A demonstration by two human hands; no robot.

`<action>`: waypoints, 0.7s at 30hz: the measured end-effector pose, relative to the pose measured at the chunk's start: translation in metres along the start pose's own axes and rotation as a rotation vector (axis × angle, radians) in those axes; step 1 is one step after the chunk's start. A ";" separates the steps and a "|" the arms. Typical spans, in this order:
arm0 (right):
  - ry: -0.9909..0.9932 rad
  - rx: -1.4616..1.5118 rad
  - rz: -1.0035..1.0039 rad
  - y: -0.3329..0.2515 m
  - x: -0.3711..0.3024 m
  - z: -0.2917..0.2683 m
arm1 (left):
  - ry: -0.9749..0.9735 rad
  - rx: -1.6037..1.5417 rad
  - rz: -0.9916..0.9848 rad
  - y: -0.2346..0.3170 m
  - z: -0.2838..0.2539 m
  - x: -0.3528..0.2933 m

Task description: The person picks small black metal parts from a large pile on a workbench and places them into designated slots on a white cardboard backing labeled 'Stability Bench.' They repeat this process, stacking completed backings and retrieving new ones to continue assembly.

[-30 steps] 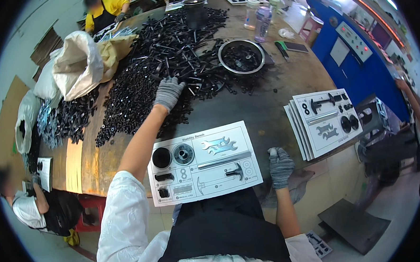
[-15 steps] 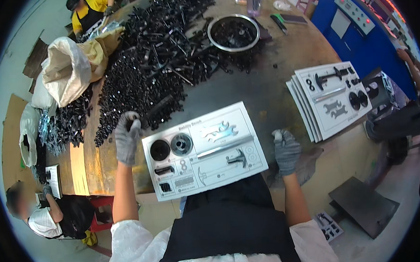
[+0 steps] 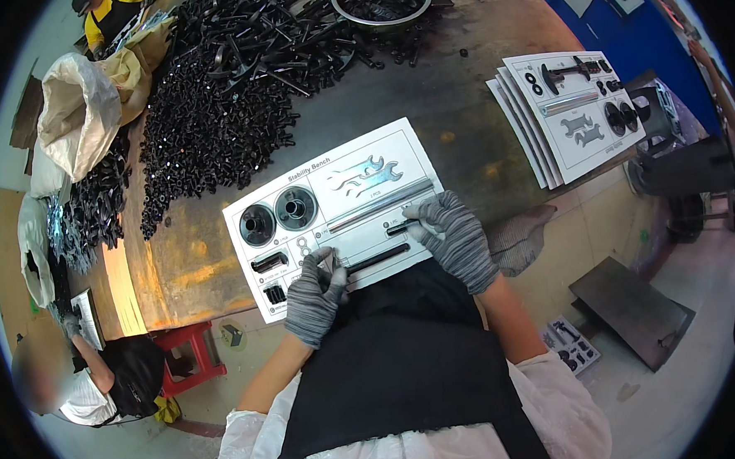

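Note:
A white parts card [image 3: 298, 179] lies at a tilt on the table's near edge in front of me. A long black bar [image 3: 377, 260] lies across its lower part. My left hand [image 3: 315, 299], in a grey knit glove, is closed at the bar's left end. With its fingertips pinched, my gloved right hand [image 3: 453, 240] holds a short dark part [image 3: 397, 228], mostly hidden by the fingers. The card also carries two black round discs [image 3: 297, 208], silvery wrenches [image 3: 369, 174] and a metal tube [image 3: 380, 205].
A large heap of black hardware [image 3: 212, 113] covers the far left of the table, with a metal bowl [image 3: 383, 17] behind it. Stacked filled cards [image 3: 565, 119] lie at right. White sacks [image 3: 79, 112] stand at left. A co-worker [image 3: 92, 368] sits at lower left.
Both hands have come inward onto the card: the left from beside the heap, the right from the card's right side. The long black bar now lies on the card.

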State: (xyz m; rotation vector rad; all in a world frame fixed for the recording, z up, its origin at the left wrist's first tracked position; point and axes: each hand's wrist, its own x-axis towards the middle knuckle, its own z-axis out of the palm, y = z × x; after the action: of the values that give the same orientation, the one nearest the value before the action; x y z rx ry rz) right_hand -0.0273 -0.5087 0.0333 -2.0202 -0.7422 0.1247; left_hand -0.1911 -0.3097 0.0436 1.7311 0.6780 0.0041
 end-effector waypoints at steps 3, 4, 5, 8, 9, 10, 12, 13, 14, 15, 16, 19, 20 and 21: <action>-0.031 -0.021 0.028 -0.003 -0.002 0.005 | 0.097 0.732 0.351 0.015 -0.003 0.004; -0.038 -0.007 0.048 -0.002 -0.002 0.007 | 0.102 0.748 0.411 0.011 -0.001 0.007; -0.035 0.000 0.034 0.000 -0.001 0.009 | 0.106 0.756 0.477 0.008 0.004 0.011; -0.036 0.011 0.013 0.005 0.002 0.011 | 0.110 0.788 0.617 0.006 0.010 0.019; -0.046 0.009 0.020 0.004 0.002 0.010 | 0.107 0.807 0.627 0.006 0.011 0.021; -0.055 0.006 0.028 0.004 0.003 0.009 | 0.104 0.826 0.636 0.006 0.011 0.022; -0.078 -0.010 0.074 0.004 0.003 0.008 | 0.073 0.810 0.663 0.013 0.008 0.024; -0.089 -0.017 0.098 0.004 0.003 0.008 | 0.058 0.803 0.676 0.016 0.007 0.025; -0.080 -0.017 0.084 0.004 0.003 0.008 | 0.059 0.804 0.662 0.012 0.006 0.024; -0.071 -0.015 0.071 0.002 0.003 0.008 | 0.061 0.806 0.647 0.008 0.006 0.023; -0.063 -0.014 0.057 0.001 0.002 0.008 | 0.063 0.807 0.633 0.005 0.006 0.022; -0.086 0.033 0.118 0.005 0.002 0.009 | 0.054 0.808 0.654 0.011 0.004 0.024; -0.095 0.024 0.126 0.003 0.003 0.010 | 0.056 0.800 0.667 0.014 0.004 0.028; -0.096 0.007 0.126 0.000 0.004 0.007 | 0.076 0.758 0.677 0.008 0.005 0.031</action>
State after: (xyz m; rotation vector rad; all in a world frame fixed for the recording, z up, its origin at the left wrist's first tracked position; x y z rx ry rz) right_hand -0.0265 -0.5010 0.0300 -2.0651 -0.6726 0.2992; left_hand -0.1600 -0.3018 0.0386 2.6356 0.0970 0.3187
